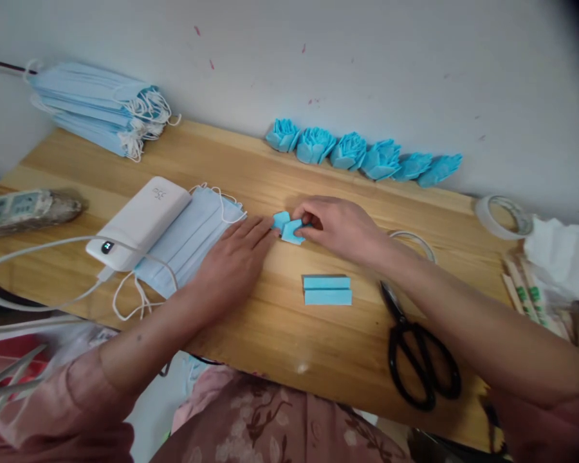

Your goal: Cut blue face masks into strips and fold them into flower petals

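Observation:
My right hand (335, 225) pinches a small cut blue paper-like piece (292, 231) between thumb and fingers, just above the table. Another blue piece (280, 220) lies against it on the left. My left hand (244, 251) rests flat, fingers stretched out, its fingertips close to these pieces and its side by a light blue face mask (186, 235). Nearer to me lies a folded blue strip (327, 296) with a crease along its length. Black-handled scissors (417, 354) lie below my right forearm, blades pointing away from me.
A white power bank (142, 222) with a cable sits partly on the mask. Several blue flowers (350, 152) line the wall. A stack of masks (96, 106) stands at back left, a power strip (24, 209) at left. Tape rolls (487, 222) and wooden sticks (528, 292) lie at right.

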Demonstrator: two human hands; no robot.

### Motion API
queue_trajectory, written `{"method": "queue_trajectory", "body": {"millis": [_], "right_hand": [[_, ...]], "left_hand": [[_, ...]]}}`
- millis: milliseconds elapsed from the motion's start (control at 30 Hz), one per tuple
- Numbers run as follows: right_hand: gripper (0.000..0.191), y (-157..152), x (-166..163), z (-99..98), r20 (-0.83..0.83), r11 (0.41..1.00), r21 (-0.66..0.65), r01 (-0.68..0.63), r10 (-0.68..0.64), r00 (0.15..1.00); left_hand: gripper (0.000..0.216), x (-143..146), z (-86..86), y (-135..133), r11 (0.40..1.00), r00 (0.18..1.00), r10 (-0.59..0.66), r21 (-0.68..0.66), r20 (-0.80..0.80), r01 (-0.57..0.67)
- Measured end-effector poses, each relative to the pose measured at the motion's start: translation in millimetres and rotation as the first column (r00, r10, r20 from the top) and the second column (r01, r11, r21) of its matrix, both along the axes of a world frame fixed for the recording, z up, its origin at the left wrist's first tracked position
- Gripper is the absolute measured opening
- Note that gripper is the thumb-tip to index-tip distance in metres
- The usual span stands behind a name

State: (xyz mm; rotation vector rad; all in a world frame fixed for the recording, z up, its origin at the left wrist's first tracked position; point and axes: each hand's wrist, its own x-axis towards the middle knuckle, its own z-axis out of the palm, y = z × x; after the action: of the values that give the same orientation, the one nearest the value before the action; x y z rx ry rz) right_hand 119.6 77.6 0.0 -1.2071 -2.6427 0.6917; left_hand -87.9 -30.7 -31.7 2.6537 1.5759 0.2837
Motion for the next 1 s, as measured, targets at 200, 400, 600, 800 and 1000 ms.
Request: {"method": "queue_trajectory", "body": {"millis": [200, 400, 600, 800, 1000], "right_hand": [[0.014, 7, 23, 13.8, -0.260, 0.947, -0.288, 0.143, -0.221, 0.940], [0.036, 13, 36, 5.4, -0.341, 0.846, -0.518, 0.127, -0.341, 0.876], [0.027, 0, 18, -4.7, -0.234, 0.862, -0.481, 0.160, -0.302, 0.924], [0.026, 0, 11, -3.3, -0.167, 0.905, -0.380, 0.193, -0.272, 0.948], [0.026, 0, 10, -7.3, -0.163, 0.919, -0.346, 0.189, -0.258, 0.952]], "left_hand": [[0.045, 1, -0.9, -1, 1.000, 1.000, 0.000, -0.001, 0.016, 0.000], [0.044, 2, -2.5, 0, 1.000, 1.000, 0.012, 0.025, -0.012, -0.012], [0.042, 5, -0.7, 0, 0.999, 1.000, 0.017, 0.035, -0.007, -0.017], [0.040, 5, -1.9, 1, 0.998, 1.000, 0.007, 0.065, 0.003, -0.008], [0.038, 5, -3.1, 0, 0.997, 0.999, 0.015, 0.070, 0.030, -0.017]]}}
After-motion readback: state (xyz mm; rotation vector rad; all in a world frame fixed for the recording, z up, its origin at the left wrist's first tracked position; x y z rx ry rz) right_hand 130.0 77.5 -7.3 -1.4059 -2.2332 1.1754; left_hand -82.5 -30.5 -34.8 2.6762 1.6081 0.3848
